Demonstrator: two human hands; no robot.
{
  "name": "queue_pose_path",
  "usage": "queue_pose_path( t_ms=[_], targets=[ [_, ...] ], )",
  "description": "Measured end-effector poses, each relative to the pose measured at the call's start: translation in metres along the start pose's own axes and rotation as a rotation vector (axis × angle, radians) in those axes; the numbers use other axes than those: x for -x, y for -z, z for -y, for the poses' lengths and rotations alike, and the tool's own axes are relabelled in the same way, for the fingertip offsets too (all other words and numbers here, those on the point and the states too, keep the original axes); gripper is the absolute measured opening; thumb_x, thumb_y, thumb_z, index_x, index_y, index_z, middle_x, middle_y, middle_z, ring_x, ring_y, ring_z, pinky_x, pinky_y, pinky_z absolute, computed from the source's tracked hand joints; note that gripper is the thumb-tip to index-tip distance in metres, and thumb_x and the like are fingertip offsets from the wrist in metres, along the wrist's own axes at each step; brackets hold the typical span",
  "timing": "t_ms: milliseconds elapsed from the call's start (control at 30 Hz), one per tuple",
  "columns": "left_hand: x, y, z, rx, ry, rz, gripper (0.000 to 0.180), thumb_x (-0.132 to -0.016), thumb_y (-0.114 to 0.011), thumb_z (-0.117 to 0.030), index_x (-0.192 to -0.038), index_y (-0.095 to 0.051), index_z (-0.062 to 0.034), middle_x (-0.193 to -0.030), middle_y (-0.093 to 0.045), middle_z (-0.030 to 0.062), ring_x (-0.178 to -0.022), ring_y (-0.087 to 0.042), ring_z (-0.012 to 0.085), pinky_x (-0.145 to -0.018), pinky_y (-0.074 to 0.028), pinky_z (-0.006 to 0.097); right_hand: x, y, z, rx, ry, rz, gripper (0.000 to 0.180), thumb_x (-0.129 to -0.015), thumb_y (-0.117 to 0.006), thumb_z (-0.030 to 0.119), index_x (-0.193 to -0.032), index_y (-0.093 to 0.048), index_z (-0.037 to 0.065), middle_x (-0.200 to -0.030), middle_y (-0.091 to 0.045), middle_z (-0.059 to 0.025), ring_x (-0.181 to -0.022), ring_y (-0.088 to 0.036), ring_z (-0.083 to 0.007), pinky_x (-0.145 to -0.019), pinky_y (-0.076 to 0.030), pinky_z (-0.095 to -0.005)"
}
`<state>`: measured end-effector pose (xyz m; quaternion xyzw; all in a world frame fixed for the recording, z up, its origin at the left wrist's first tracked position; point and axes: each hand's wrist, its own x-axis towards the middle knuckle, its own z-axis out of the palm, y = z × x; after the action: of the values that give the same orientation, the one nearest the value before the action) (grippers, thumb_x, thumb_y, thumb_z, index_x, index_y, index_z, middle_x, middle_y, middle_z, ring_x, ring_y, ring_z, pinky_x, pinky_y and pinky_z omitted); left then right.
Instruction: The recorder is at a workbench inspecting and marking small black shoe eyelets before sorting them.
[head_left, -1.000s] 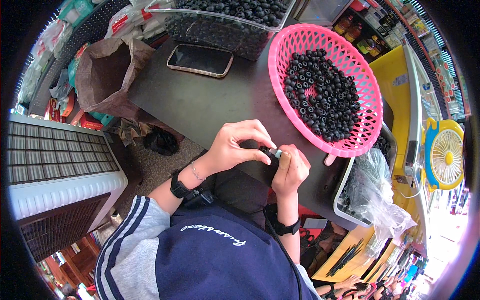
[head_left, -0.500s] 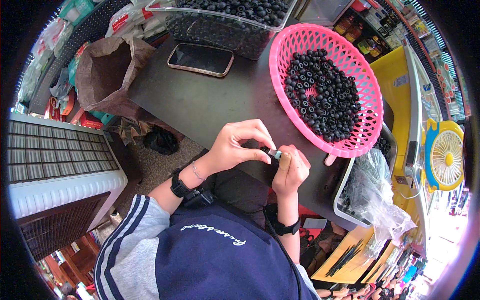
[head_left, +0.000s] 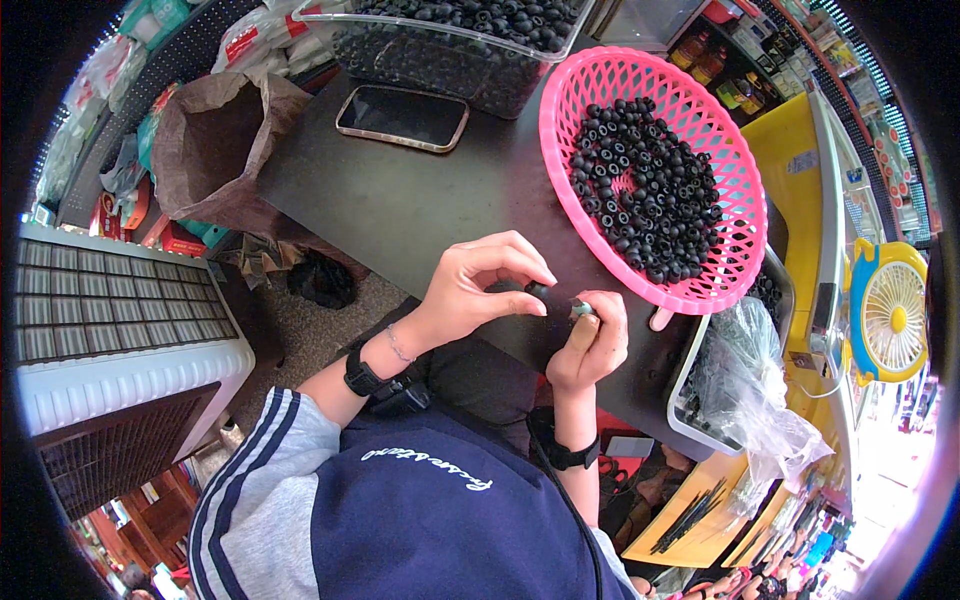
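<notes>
Seen from the head camera, a person seated at a dark desk (head_left: 420, 200) works two small parts together at its near edge: the left hand (head_left: 480, 290) curls over with thumb and fingertips pinching a small black ring-shaped part (head_left: 538, 291), while the right hand (head_left: 590, 340), loosely fisted, pinches a small grey-green piece (head_left: 582, 308) right against it, the two hands almost touching. Just beyond the hands, a pink plastic basket (head_left: 560, 130) holds a heap of similar black ring parts (head_left: 645, 190), its rim close to the right hand's knuckles. Farther back, a clear plastic bin (head_left: 440, 50) is filled with more of the black parts, a smartphone (head_left: 402, 117) lies face up beside it, and an open brown paper bag (head_left: 215, 140) sits at the desk's left end. A clear plastic bag (head_left: 750, 380) slumps over a tray at the right, near a yellow-and-blue fan (head_left: 890, 310). Judging by the grip, the fitting of the piece into the ring appears to be under way; the next move would likely call for lining the two up squarely and pressing them home. Whether they are already seated cannot be told.
</notes>
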<state>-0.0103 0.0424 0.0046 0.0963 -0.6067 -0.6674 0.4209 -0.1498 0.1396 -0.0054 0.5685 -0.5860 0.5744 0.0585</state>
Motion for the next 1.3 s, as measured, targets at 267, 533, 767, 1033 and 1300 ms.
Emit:
queue_pose_path(
  t_ms=[267, 533, 767, 1033, 1300],
  targets=[
    [-0.001, -0.002, -0.003, 0.121, 0.059, -0.015, 0.010, -0.087, -0.066, 0.002, -0.097, -0.066, 0.0032, -0.101, -0.065, 0.0145, -0.088, -0.063, 0.0164, -0.078, -0.054, 0.028, 0.002, 0.000, -0.001, 0.001, -0.036, 0.004, 0.018, -0.096, -0.050, 0.015, -0.092, -0.057, -0.001, -0.079, -0.062, -0.0131, -0.064, -0.058, -0.0253, -0.060, -0.044, -0.0340],
    [-0.031, 0.029, -0.038, -0.356, -0.123, -0.057, 0.014, -0.085, -0.071, -0.004, -0.098, -0.066, 0.0001, -0.098, -0.069, 0.0095, -0.080, -0.066, 0.0137, -0.074, -0.054, 0.026, 0.000, 0.000, 0.000, -0.030, -0.056, 0.024, 0.013, -0.093, -0.054, 0.011, -0.092, -0.058, -0.001, -0.079, -0.062, -0.0127, -0.065, -0.059, -0.0277, -0.060, -0.044, -0.0354],
    [-0.133, 0.078, -0.125, -1.146, -0.500, -0.209, 0.020, -0.083, -0.074, -0.008, -0.101, -0.067, -0.0044, -0.101, -0.069, 0.0022, -0.086, -0.065, 0.0124, -0.081, -0.052, 0.027, -0.003, 0.000, 0.001, -0.039, -0.044, 0.039, 0.007, -0.090, -0.057, 0.007, -0.092, -0.058, 0.000, -0.076, -0.061, -0.0118, -0.062, -0.056, -0.0267, -0.058, -0.041, -0.0358],
    [-0.183, 0.049, -0.070, -1.115, -0.428, 0.279, 0.025, -0.081, -0.072, -0.016, -0.101, -0.066, -0.0015, -0.100, -0.068, 0.0128, -0.097, -0.065, 0.0276, -0.087, -0.050, 0.036, -0.011, -0.005, 0.006, 0.150, -0.007, 0.146, 0.011, -0.083, -0.068, 0.010, -0.090, -0.062, 0.004, -0.080, -0.062, -0.0103, -0.069, -0.059, -0.0275, -0.063, -0.043, -0.0368],
    [-0.182, -0.027, 0.006, -1.045, -0.206, 0.949, 0.023, -0.080, -0.069, -0.012, -0.100, -0.065, -0.0019, -0.098, -0.065, 0.0144, -0.095, -0.064, 0.0341, -0.085, -0.051, 0.042, -0.012, -0.006, 0.006, 0.212, 0.051, 0.178, 0.017, -0.080, -0.071, 0.010, -0.093, -0.062, 0.004, -0.085, -0.063, -0.0086, -0.076, -0.061, -0.0260, -0.068, -0.044, -0.0362]
  ],
)
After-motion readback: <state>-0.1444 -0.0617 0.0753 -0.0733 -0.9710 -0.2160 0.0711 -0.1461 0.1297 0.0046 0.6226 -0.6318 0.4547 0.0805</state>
